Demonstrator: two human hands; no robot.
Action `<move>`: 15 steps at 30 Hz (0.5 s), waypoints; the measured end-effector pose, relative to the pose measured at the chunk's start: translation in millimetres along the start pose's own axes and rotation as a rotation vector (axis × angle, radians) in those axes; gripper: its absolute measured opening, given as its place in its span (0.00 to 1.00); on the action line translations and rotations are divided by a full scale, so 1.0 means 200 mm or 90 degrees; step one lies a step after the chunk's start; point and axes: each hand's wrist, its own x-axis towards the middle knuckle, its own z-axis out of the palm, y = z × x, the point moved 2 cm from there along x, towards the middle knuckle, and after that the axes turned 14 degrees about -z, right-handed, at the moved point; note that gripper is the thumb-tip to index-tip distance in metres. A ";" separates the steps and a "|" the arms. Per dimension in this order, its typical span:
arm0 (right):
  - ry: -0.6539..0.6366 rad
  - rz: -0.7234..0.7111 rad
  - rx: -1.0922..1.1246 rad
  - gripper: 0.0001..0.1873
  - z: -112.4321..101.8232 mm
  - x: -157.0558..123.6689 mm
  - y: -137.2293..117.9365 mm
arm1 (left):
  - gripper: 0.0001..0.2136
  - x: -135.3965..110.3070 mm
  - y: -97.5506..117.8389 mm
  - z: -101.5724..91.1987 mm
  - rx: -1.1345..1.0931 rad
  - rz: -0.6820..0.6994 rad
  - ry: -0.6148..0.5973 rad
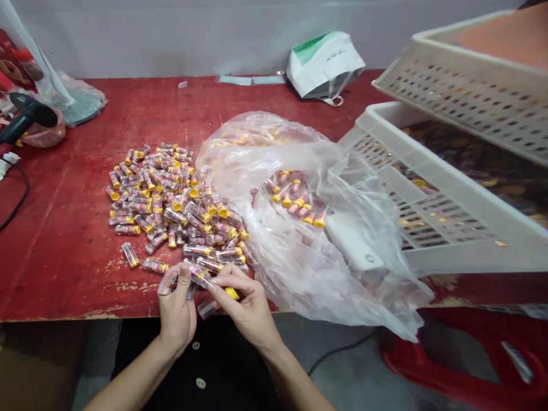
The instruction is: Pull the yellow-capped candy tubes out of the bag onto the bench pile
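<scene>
Close to the table's front edge, a small clear tube (200, 276) with a printed label is pinched between my two hands. My left hand (177, 314) is closed on its left end, thumb on top; something else clear shows at its fingers, too small to name. Thumb and forefinger of my right hand (247, 305) grip the other end. A second clear tube (208, 309) with a yellow cap shows beneath my right hand, partly hidden by the fingers. Just beyond lies a loose pile of yellow-capped tubes (156, 197), most on their sides.
A clear plastic bag (295, 257) holding more capped tubes spreads right of the pile. White perforated crates (445, 222) are stacked at right. A white-green bag (327, 63) stands at the back, a dark handheld device (32, 111) at left. A red stool (428, 365) is below the table (64, 251).
</scene>
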 end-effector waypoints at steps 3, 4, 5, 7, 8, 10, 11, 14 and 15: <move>-0.023 0.040 0.041 0.06 0.01 0.01 0.00 | 0.17 0.00 0.01 0.00 0.015 0.030 0.017; -0.022 0.048 0.049 0.07 0.01 0.01 0.00 | 0.17 0.00 0.01 0.00 0.012 0.026 0.014; -0.017 0.056 0.055 0.08 0.01 0.00 0.00 | 0.17 0.00 0.00 0.00 0.001 0.013 0.009; -0.013 0.070 0.061 0.09 0.02 0.00 0.01 | 0.16 -0.01 0.00 0.00 -0.043 -0.044 -0.004; -0.015 0.077 0.059 0.10 0.02 -0.01 0.02 | 0.15 -0.01 0.00 0.01 -0.062 -0.080 -0.008; -0.021 0.082 0.055 0.11 0.00 -0.02 0.02 | 0.15 -0.01 0.00 0.01 -0.083 -0.137 -0.009; -0.017 0.079 0.059 0.11 -0.01 -0.03 0.02 | 0.15 -0.01 0.00 0.01 -0.084 -0.148 -0.005; 0.023 0.066 0.122 0.11 -0.06 -0.05 0.01 | 0.15 0.00 0.00 0.01 -0.086 -0.124 0.017; 0.042 0.058 0.140 0.12 -0.07 -0.06 0.01 | 0.15 0.00 0.00 0.00 -0.085 -0.118 0.020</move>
